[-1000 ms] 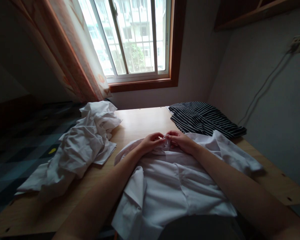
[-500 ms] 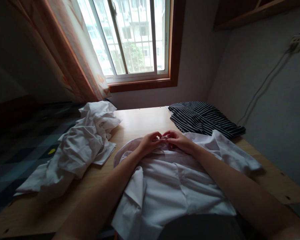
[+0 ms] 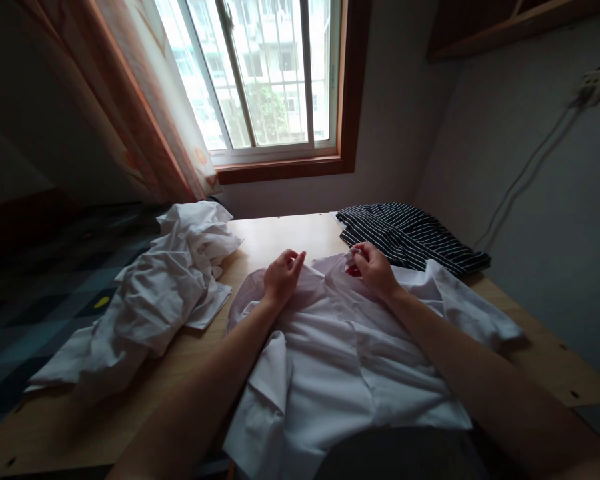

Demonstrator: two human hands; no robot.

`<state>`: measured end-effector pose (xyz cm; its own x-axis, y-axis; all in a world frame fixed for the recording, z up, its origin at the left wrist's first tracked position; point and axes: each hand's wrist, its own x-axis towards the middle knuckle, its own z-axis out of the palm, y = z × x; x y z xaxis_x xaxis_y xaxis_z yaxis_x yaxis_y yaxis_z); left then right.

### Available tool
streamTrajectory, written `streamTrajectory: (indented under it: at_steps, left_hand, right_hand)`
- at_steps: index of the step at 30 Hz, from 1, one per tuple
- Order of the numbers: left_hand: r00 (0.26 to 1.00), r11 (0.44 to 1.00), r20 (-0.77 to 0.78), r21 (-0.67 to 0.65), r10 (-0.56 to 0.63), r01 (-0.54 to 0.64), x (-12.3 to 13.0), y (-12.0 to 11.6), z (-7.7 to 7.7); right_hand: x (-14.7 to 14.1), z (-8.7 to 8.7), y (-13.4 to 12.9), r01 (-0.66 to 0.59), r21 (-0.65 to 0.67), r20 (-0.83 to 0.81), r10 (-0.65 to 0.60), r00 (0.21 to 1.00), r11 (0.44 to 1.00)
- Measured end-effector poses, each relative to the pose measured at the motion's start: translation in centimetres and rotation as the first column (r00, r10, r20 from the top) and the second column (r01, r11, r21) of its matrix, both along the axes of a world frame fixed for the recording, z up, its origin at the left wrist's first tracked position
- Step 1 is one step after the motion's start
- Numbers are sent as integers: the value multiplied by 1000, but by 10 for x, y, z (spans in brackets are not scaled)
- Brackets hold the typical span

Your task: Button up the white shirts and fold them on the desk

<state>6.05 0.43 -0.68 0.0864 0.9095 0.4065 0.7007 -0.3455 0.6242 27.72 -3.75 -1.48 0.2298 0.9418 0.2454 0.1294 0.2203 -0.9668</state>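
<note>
A white shirt (image 3: 325,360) lies spread over the near part of the wooden table, its collar end toward the window. My right hand (image 3: 373,268) pinches the collar area and lifts it slightly. At the shirt's upper left edge is my left hand (image 3: 283,275), its thumb and fingers drawn together; what lies between them, if anything, is too small to make out. My two hands are apart, with the shirt's collar part between them.
A crumpled white garment (image 3: 155,293) lies on the left of the wooden table (image 3: 280,233). Beyond the shirt at the right is a black-and-white striped garment (image 3: 405,237). A checked cloth (image 3: 10,320) covers a surface at the far left.
My hands were together at the collar and have moved apart, the left one leftward, the right one rightward and up. The collar fabric has been drawn up with my right hand.
</note>
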Motion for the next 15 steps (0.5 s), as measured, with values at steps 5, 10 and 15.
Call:
streamTrajectory:
  at_steps: [5,10,15]
  left_hand:
    - [973,980,-227,180,-46,88,3,-9,5]
    - [893,865,-225,242,-390,439,13,-23,2]
    - [835,841,-128,19,-535,541,18,-26,-6]
  right_hand:
    - [1,1,3,19,-33,-182,-25,983,999]
    - [-1,0,3,22,-21,-177,-26,984,1000]
    - [-1,1,3,37,-53,-292,-51,955,998]
